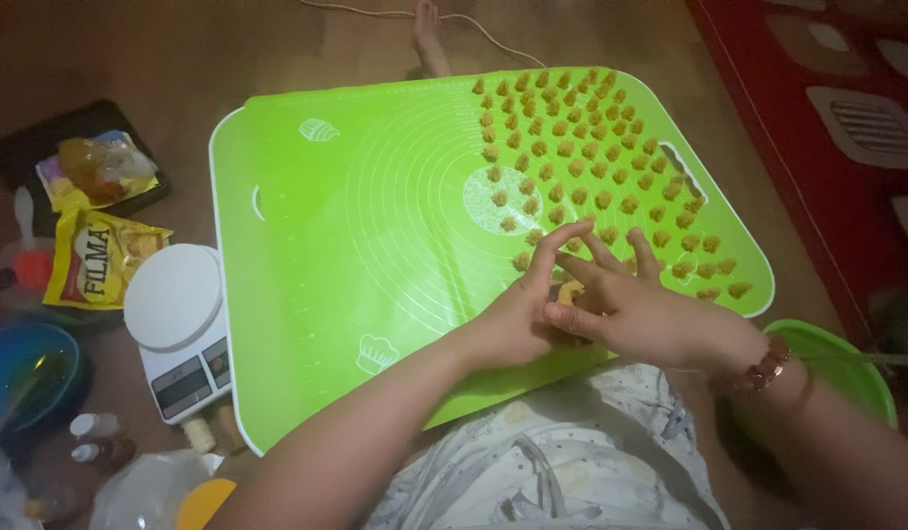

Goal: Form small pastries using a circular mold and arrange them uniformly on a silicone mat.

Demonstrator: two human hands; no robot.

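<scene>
A bright green baking mat (375, 216) lies on a white board on the floor. Several small tan dough pieces (581, 157) stand in rows over its right half. My left hand (518, 314) and my right hand (635, 309) meet at the mat's near edge, fingers pinched together around one small yellow dough piece (570, 291). A beaded bracelet (763, 368) sits on my right wrist. Which hand bears the piece I cannot tell; both touch it.
A white kitchen scale (179, 329) stands left of the mat, with yellow packets (96, 257), a dark tray (42, 147), a blue bowl (22, 368) and small bottles (96, 437). A green bowl (846, 368) sits at right. A foot (429, 39) and cord lie beyond; red rug (827, 118) at right.
</scene>
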